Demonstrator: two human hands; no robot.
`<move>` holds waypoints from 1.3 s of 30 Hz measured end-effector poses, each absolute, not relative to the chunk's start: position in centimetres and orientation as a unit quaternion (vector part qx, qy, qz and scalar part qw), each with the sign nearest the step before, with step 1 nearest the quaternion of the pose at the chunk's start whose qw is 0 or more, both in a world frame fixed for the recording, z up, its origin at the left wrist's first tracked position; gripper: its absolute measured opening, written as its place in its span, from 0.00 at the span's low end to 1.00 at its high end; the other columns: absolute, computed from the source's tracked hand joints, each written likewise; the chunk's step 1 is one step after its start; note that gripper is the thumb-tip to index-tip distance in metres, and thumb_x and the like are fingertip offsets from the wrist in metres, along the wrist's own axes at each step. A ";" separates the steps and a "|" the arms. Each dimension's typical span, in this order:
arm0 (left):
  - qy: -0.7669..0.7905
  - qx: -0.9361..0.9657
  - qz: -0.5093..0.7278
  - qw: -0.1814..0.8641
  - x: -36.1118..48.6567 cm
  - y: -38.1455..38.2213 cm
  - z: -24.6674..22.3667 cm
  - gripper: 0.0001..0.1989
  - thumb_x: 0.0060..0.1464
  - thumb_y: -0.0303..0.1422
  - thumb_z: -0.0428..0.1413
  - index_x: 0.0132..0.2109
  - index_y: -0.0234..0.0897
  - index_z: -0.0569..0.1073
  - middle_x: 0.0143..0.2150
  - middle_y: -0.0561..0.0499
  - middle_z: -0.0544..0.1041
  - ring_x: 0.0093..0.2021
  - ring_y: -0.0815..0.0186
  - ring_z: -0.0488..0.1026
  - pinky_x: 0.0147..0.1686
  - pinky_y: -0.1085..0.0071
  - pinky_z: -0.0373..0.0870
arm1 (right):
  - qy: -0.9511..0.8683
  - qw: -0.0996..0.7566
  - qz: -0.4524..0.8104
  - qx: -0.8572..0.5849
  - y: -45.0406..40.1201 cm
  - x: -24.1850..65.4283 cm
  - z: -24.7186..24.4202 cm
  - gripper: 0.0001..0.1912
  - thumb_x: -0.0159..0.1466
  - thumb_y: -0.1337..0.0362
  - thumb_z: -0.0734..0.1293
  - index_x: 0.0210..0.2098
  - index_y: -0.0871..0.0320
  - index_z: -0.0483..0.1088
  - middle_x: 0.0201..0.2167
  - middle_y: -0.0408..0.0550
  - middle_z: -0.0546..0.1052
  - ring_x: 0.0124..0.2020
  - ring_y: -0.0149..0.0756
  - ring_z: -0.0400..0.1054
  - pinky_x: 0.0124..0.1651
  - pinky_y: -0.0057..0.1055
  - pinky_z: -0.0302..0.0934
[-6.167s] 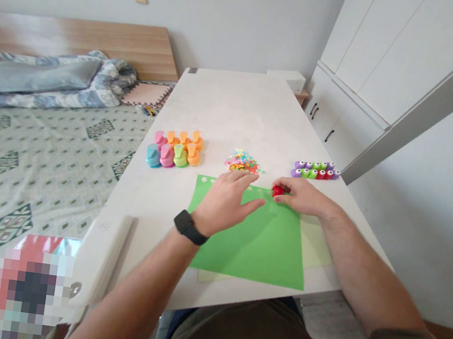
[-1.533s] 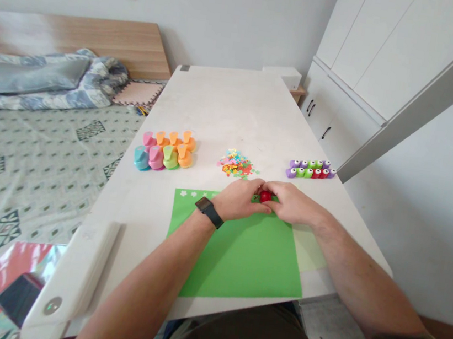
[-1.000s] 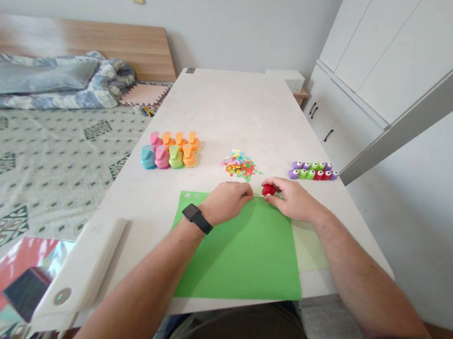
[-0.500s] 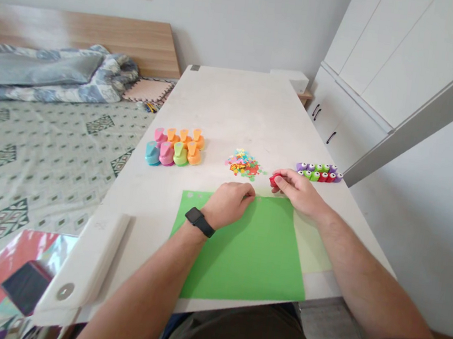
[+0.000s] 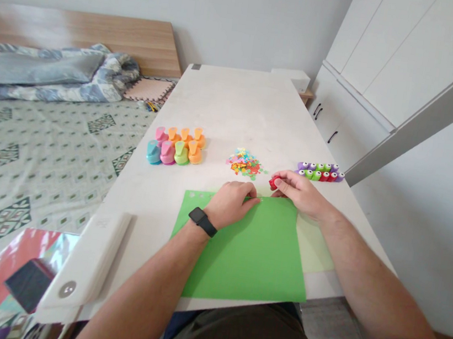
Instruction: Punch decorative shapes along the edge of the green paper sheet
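Note:
A green sheet of paper [image 5: 249, 250] lies in front of me, with small punched holes near its far edge. My left hand [image 5: 233, 201], a black watch on its wrist, has its fingers curled at that edge and pinches the paper there. In my right hand [image 5: 300, 193] is a small red craft punch [image 5: 274, 182], held between thumb and fingers at the sheet's far right part. Just beyond the hands sits a pile of colourful paper cutouts [image 5: 245, 163]. Part of a pale yellow sheet [image 5: 315, 247] shows from under the green one on the right.
Larger coloured punches [image 5: 174, 151] stand in two rows at the left. Small punches [image 5: 320, 172] in purple, green and red stand at the right. A long white device [image 5: 87, 262] lies on the table's near left edge, beside a bed [image 5: 56, 158].
My left thumb has stretched out a little along the paper's far edge. My right hand keeps the red punch in nearly the same place. The view has shifted slightly.

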State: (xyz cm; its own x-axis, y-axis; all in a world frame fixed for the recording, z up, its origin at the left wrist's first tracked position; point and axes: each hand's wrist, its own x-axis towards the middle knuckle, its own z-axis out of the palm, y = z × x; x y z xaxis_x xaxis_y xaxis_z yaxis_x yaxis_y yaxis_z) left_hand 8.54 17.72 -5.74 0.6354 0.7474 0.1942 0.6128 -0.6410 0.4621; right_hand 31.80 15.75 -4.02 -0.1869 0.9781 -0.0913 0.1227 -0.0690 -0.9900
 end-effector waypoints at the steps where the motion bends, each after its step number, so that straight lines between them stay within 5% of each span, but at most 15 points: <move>1: 0.382 0.887 0.188 0.181 8.5 17.7 -5.7 0.08 0.64 0.38 0.56 0.39 0.39 0.74 0.36 0.49 0.79 0.38 0.62 0.75 0.41 0.67 0.69 | -0.552 0.398 0.537 -0.498 15.8 31.9 -4.0 0.21 0.64 0.49 0.71 0.47 0.57 0.71 0.41 0.47 0.77 0.37 0.36 0.76 0.40 0.34 0.70; 15: 0.376 0.882 0.209 0.191 8.7 17.6 -5.8 0.06 0.65 0.35 0.54 0.43 0.39 0.74 0.39 0.48 0.80 0.40 0.62 0.76 0.43 0.66 0.70 | -0.512 0.406 0.573 -0.495 15.6 32.5 -3.8 0.19 0.64 0.50 0.72 0.48 0.55 0.72 0.42 0.46 0.77 0.34 0.32 0.75 0.39 0.31 0.69; 20: 0.376 0.880 0.213 0.196 8.8 17.6 -5.8 0.12 0.65 0.42 0.56 0.48 0.40 0.75 0.40 0.48 0.80 0.42 0.61 0.77 0.47 0.64 0.71 | -0.492 0.381 0.615 -0.484 15.4 32.1 -3.8 0.19 0.64 0.51 0.73 0.47 0.55 0.70 0.42 0.47 0.77 0.35 0.33 0.77 0.33 0.27 0.68; 29: 0.357 0.894 0.209 0.171 9.0 17.5 -5.8 0.12 0.66 0.42 0.55 0.40 0.39 0.75 0.37 0.49 0.79 0.40 0.62 0.74 0.44 0.64 0.69 | -0.473 0.396 0.620 -0.486 15.2 31.5 -3.9 0.14 0.63 0.57 0.73 0.44 0.55 0.70 0.39 0.45 0.77 0.38 0.34 0.75 0.36 0.28 0.68; 39: 0.321 0.896 0.226 0.207 9.1 17.2 -5.1 0.09 0.67 0.37 0.53 0.43 0.39 0.76 0.39 0.48 0.79 0.42 0.62 0.75 0.47 0.64 0.69 | -0.404 0.399 0.649 -0.506 15.6 31.4 -4.0 0.05 0.59 0.62 0.66 0.32 0.56 0.70 0.25 0.42 0.72 0.25 0.32 0.64 0.29 0.30 0.59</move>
